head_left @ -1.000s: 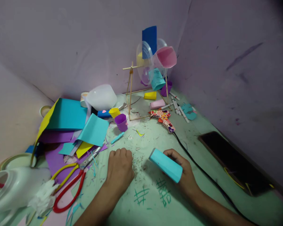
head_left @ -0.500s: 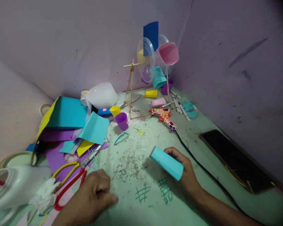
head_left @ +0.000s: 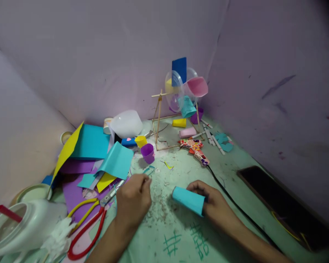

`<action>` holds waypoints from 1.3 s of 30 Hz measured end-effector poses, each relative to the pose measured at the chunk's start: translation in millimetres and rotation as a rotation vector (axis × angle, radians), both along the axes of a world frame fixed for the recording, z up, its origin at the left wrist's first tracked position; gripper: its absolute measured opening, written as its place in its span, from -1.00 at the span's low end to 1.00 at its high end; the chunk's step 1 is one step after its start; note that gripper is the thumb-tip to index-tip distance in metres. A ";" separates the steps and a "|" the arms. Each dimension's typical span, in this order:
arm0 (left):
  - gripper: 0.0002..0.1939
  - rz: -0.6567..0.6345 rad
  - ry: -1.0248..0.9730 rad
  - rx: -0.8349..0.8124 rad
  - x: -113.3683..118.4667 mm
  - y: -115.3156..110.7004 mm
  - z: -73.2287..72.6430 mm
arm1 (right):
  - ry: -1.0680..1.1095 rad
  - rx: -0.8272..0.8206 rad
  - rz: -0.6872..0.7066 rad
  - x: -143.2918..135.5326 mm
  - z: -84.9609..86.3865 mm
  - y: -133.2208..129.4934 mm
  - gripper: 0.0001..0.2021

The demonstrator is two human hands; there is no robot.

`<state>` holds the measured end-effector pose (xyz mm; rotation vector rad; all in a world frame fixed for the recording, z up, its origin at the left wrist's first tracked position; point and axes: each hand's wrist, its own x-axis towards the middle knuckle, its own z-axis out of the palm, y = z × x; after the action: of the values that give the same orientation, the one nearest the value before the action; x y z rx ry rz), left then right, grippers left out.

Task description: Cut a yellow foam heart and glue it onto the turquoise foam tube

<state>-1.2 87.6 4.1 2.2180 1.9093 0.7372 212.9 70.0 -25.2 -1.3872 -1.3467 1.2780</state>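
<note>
My right hand (head_left: 210,199) grips a small turquoise paper cup (head_left: 188,200) lying tilted on its side, its closed end pointing left. My left hand (head_left: 134,199) is closed, thumb against fingers, above the table to the left of the cup. Whatever it might pinch is hidden. Just beyond it lies a thin turquoise paper strip (head_left: 148,170). Red-and-yellow-handled scissors (head_left: 105,200) rest left of my left wrist. A small purple cup (head_left: 147,153) and a yellow one (head_left: 140,141) stand farther back.
A stick frame carrying a wheel of clear plastic lids (head_left: 174,100) and paper cups stands at the back. In front lies a patterned glue gun (head_left: 194,148) with a black cord. A phone (head_left: 285,204) is at right. Coloured paper (head_left: 94,140) and a white jug (head_left: 38,223) crowd the left.
My left hand has moved up and right, towards the thin strip and nearer the cup. The cup has turned slightly in my right hand. The view has tilted up.
</note>
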 end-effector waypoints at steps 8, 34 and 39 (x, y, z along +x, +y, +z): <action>-0.71 -0.066 0.129 -0.010 -5.1 71.5 27.5 | -0.721 0.173 0.246 0.6 66.2 54.8 -0.72; -0.34 -0.222 -0.311 -0.189 23.6 23.6 -3.5 | -0.302 0.239 0.086 6.1 12.7 52.7 -0.71; -0.23 -0.076 -0.624 -0.392 36.0 26.6 -9.7 | -0.294 0.141 0.015 -0.8 10.8 48.6 -0.57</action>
<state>34.8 114.2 -5.5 1.5707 1.4911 0.8291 212.1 118.6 -14.4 -1.5091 -1.6138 0.9929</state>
